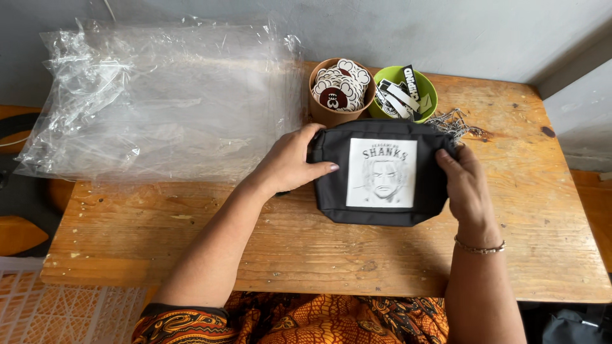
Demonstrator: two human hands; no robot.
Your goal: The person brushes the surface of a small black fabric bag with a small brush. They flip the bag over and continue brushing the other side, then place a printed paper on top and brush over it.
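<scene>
**Black pouch held at both ends on a worn counter**

A scuffed wooden counter (523, 191) stands against a grey wall. Clear plastic bags (159, 102) are piled over its far left corner, and a brown cup (325, 113) of stickers and a green bowl (428, 95) of tags sit at the far edge, with a thin chain (459, 122) beside the bowl.

The pouch (382, 210) lies near the middle of the counter, just in front of the cup and bowl. Its long axis runs left to right, parallel to the near edge, and a white printed patch on its face points up toward the camera.

The left hand (290, 159) curls around the pouch's left end, thumb on the front. The right hand (462, 181) grips the right end the same way.

The pouch looks like soft, light fabric that would sag if lifted by one corner, so the two ends seem the surest places to hold it.
</scene>
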